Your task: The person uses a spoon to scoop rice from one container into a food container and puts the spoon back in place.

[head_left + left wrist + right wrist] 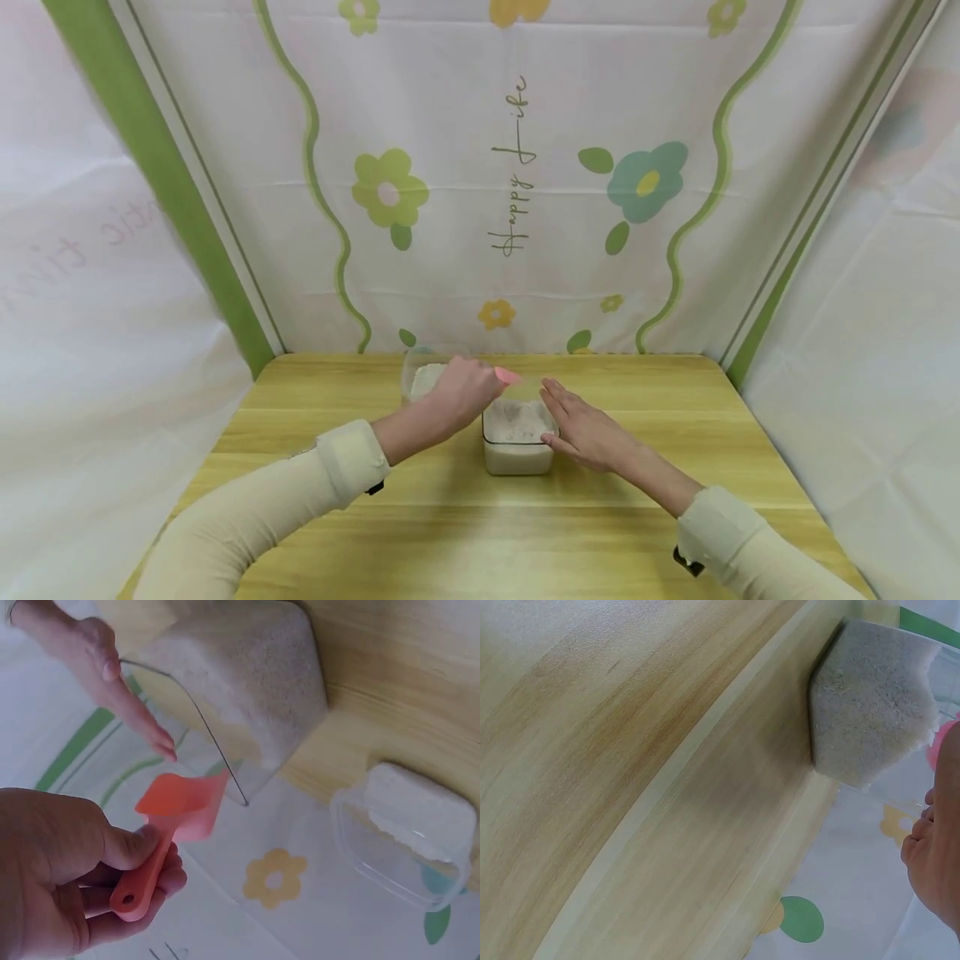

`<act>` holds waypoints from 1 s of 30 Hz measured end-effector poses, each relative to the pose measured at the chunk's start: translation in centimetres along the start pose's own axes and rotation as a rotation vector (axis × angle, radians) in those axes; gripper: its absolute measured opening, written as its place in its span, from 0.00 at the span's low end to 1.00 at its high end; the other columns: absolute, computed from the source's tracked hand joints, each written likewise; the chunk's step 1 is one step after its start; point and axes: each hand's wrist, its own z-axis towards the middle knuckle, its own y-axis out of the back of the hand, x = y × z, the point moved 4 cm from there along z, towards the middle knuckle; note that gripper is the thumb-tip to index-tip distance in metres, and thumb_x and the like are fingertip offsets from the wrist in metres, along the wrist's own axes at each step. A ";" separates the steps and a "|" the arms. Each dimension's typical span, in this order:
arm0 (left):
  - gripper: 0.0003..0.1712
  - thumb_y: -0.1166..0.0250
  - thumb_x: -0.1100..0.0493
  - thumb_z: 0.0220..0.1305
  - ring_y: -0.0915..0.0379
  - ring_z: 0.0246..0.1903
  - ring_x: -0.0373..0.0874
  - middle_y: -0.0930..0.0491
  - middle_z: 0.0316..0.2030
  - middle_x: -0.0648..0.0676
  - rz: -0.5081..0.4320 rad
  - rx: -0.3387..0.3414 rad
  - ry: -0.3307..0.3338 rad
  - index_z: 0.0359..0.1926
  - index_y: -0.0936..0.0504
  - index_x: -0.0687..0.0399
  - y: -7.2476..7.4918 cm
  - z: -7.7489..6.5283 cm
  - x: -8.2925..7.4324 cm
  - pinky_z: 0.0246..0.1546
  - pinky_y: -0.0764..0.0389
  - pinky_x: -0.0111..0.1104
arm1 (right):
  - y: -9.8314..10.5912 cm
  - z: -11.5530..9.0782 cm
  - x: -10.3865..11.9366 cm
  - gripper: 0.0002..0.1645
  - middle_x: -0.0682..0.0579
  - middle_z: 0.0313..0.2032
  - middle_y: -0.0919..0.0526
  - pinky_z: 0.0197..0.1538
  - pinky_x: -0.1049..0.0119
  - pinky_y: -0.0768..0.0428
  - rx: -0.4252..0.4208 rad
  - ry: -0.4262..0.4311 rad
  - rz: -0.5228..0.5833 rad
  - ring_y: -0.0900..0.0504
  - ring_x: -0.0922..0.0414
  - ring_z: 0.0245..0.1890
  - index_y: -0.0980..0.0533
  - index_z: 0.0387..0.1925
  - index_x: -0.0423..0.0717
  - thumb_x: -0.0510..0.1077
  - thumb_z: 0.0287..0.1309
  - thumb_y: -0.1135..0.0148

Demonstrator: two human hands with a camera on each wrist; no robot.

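One pink scoop [176, 817], gripped in left hand [467, 392] | bowl pointing toward 3 o'clock, near big container's [517, 462] 12 o'clock rim | right hand [587, 427] released, fingers straight, 3 o'clock side (thumb contact unclear) | smaller tub [442, 355] toward 10 o'clock

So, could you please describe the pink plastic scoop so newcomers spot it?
On the pale wooden table stands a boxy, clear, dark-rimmed container of whitish grains. Near its rim, the left hand grips the scoop, the only pink, handled object there.
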 end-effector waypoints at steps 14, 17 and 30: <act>0.27 0.38 0.58 0.70 0.59 0.16 0.37 0.49 0.13 0.43 0.056 0.289 -0.035 0.12 0.34 0.43 -0.8 2.0 -4.1 0.13 0.49 0.28 | 0.0 -0.2 -0.1 0.46 0.39 0.78 0.52 0.72 0.49 0.36 0.009 -0.017 0.020 0.48 0.44 0.78 0.49 0.76 0.34 0.63 0.75 0.56; 0.23 0.39 0.53 0.70 0.55 0.14 0.35 0.41 0.13 0.41 0.013 0.329 -0.103 0.15 0.27 0.43 -1.5 2.8 -3.9 0.12 0.43 0.26 | -0.1 -0.2 -0.1 0.46 0.39 0.78 0.52 0.73 0.49 0.36 0.020 -0.016 0.033 0.49 0.44 0.78 0.49 0.76 0.34 0.64 0.75 0.57; 0.09 0.41 0.66 0.70 0.39 0.23 0.37 0.30 0.23 0.46 -0.353 0.634 -0.258 0.31 0.21 0.53 -4.3 5.3 -2.4 0.24 0.33 0.27 | -0.3 -0.2 -0.2 0.48 0.37 0.78 0.53 0.72 0.49 0.35 0.008 -0.002 0.038 0.48 0.43 0.78 0.50 0.76 0.32 0.65 0.74 0.56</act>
